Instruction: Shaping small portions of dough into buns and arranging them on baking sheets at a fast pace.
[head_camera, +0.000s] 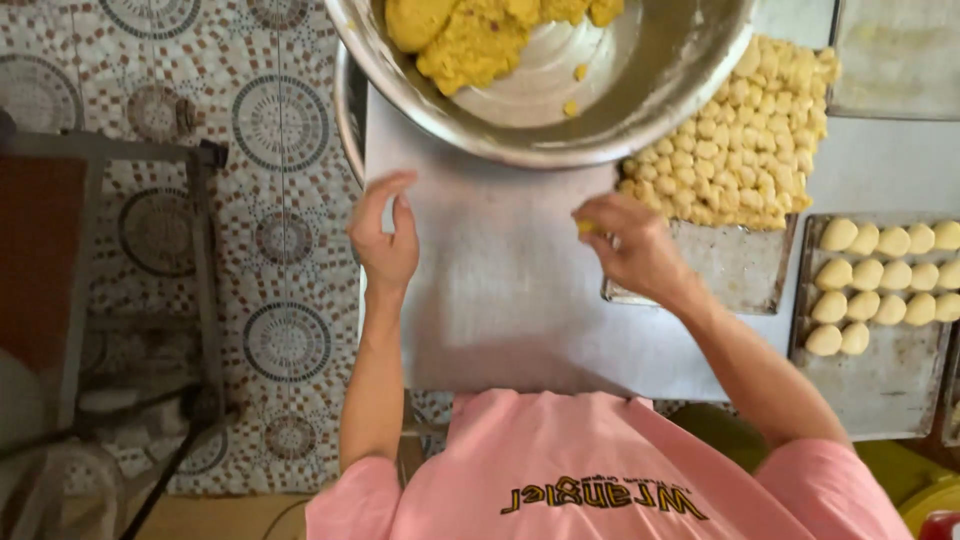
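Note:
My left hand (385, 235) hovers at the left edge of the steel table (500, 300), fingers curled apart, holding nothing. My right hand (632, 245) pinches a small yellow dough piece (588, 228) between its fingertips, just below a large steel bowl (640, 90). The bowl holds a lump of yellow dough (470, 35) and some crumbs. Right of my right hand a tray (735, 270) carries a heap of small pale dough balls (745, 140).
A second tray (880, 380) at the right holds rows of larger pale dough pieces (885, 275). Another tray (900, 55) lies at the top right. Left of the table are a patterned tile floor (270, 130) and a metal frame (205, 250).

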